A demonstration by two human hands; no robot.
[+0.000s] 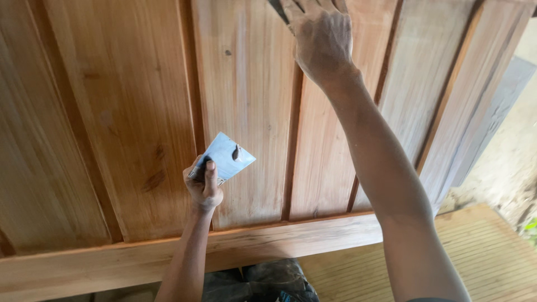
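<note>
Left hand [204, 187] grips closed on one flat metal scraper [228, 157], blade against the wooden panel [134, 112]. Right hand [323, 42] lies open, flat on the panel above, holding nothing. The scraper looks light, stiff and thin-edged; best held at its handle end. One scraper, one panel, several grooved boards.

Left hand [202, 187] gripping scraper [226, 156] against wooden panel [128, 112]

Left hand [203, 184] clenched (thumb up); right hand [323, 39] spread flat, arm outstretched.
</note>
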